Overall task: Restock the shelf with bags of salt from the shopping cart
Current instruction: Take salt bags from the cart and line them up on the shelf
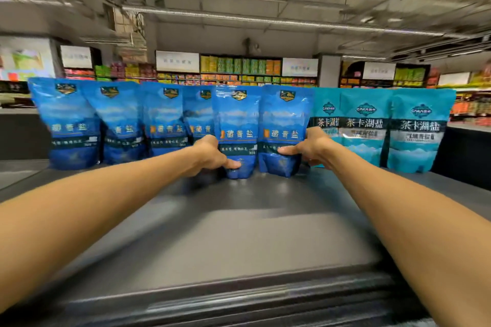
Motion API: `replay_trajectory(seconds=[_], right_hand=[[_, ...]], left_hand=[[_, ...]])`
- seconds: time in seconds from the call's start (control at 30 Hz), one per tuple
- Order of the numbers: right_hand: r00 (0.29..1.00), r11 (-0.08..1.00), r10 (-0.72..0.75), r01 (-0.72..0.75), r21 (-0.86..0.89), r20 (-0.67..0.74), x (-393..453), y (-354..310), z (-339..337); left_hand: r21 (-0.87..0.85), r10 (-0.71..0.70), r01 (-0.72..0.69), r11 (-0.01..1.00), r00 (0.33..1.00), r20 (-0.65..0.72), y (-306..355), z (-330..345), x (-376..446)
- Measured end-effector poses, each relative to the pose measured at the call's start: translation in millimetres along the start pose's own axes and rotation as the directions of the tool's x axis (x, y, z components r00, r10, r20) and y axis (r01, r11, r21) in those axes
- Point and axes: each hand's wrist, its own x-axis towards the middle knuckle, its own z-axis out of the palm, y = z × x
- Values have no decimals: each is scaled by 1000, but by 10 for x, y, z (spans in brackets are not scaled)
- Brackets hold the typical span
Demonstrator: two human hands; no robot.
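At centre frame, on the dark shelf (239,220), my left hand (210,152) and right hand (314,147) are each gripping a dark blue salt bag (237,125) (285,125), risking toppling soft upright neighbours, including the teal bags (366,125), if I am nudging them sideways.

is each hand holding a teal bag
No, the left hand and right hand each grip a dark blue bag; the teal bags stand untouched.
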Motion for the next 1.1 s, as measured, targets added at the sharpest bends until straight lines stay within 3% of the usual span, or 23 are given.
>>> replay_trajectory(seconds=[0.1, 0.23, 0.33, 0.47, 0.7, 0.83, 0.97, 1.1], right_hand=[[988, 991, 137, -137, 14, -70, 132, -41, 66], [982, 986, 157, -149, 80, -107, 344, 16, 170], [959, 943, 217, -157, 293, -184, 526, 77, 274], [940, 996, 65, -84, -42, -336, 575, 130, 378], [961, 911, -42, -75, -405, -274, 482, 157, 408], [971, 835, -137, 8, -550, -194, 203, 25, 290], [966, 816, -231, 128, -564, -114, -364, -178, -3], [923, 906, -354, 297, -300, -154, -1218, -160, -507]], left_hand=[[-9, -13, 13, 1000, 999, -45, 76, 39, 74], [-10, 9, -10, 1000, 998, -61, 152, 163, 188], [75, 33, -25, 997, 994, -106, 210, 211, 231], [253, 67, -19, 967, 981, -184, 298, 249, 240], [458, 93, -35, 888, 990, -104, 340, 262, 143], [497, 191, -81, 864, 966, -173, 425, 146, -52], [379, 291, -197, 904, 934, -208, 693, -46, -442], [67, 411, -407, 911, 883, -228, 1272, 19, -1085]])
